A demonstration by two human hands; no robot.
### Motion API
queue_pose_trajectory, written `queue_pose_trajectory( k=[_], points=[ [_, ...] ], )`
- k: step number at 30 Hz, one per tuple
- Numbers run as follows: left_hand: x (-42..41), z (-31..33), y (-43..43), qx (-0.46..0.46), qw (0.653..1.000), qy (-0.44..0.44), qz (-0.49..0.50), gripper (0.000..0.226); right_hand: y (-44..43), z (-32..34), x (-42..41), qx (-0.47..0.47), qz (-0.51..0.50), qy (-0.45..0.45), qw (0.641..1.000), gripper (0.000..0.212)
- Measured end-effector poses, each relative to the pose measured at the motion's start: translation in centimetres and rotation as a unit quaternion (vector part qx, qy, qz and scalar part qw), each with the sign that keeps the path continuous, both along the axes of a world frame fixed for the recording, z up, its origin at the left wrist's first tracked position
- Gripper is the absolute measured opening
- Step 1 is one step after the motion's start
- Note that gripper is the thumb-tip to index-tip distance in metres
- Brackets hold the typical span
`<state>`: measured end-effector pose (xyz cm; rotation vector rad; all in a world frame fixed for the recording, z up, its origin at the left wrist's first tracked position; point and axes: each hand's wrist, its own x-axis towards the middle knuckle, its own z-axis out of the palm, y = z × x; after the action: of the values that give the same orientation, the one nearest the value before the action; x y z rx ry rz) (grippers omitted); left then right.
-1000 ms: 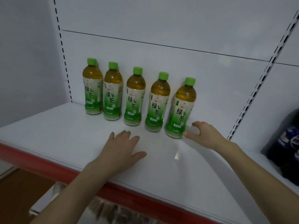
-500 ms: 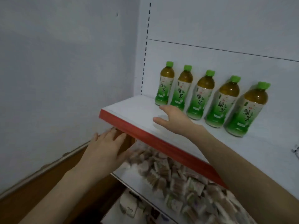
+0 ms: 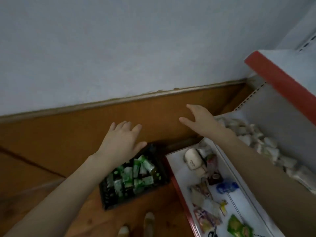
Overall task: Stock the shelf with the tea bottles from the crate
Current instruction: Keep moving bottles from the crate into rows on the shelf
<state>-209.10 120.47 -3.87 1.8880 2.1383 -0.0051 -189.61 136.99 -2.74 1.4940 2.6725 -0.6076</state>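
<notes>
Both hands are empty, fingers spread. The crate of bottles sits on the floor at lower centre, directly below the left hand; the right hand is farther off.

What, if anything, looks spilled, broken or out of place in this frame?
Nothing stands out. The black crate sits on the wooden floor with green-labelled tea bottles lying inside it. Both hands, left hand and right hand, are open and empty above it. The picture is blurred, so small damage could not be seen.
</notes>
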Motion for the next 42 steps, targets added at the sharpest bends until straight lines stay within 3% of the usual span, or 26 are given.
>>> queue_pose_trajectory(
  k=[11,18,25,32,36,42],
  points=[
    [-1.1,-21.5,-3.4,-0.116,0.969,-0.117,0.182,0.058,-0.4,-24.5,-3.9,-0.211,0.035,-0.080,0.974,0.063],
    [0.2,-40.2,-2.5,-0.172,0.944,-0.156,0.234,0.060,-1.2,-42.8,-2.1,-0.245,0.014,-0.133,0.960,0.060],
    [0.3,-57.5,0.0,-0.200,0.945,-0.145,0.216,0.065,1.0,-59.3,-4.0,-0.227,-0.020,-0.126,0.966,0.064],
    [-0.3,-67.6,2.4,-0.192,0.926,-0.180,0.271,0.068,3.8,-69.6,-6.7,-0.204,-0.033,-0.143,0.968,0.081],
    [-0.7,-70.8,3.8,-0.184,0.919,-0.184,0.297,0.077,3.8,-72.3,-6.5,-0.161,-0.011,-0.198,0.967,0.083],
    [-1.5,-74.1,6.1,-0.208,0.900,-0.197,0.329,0.089,4.3,-74.8,-6.2,-0.106,-0.021,-0.200,0.974,0.087]
  ],
)
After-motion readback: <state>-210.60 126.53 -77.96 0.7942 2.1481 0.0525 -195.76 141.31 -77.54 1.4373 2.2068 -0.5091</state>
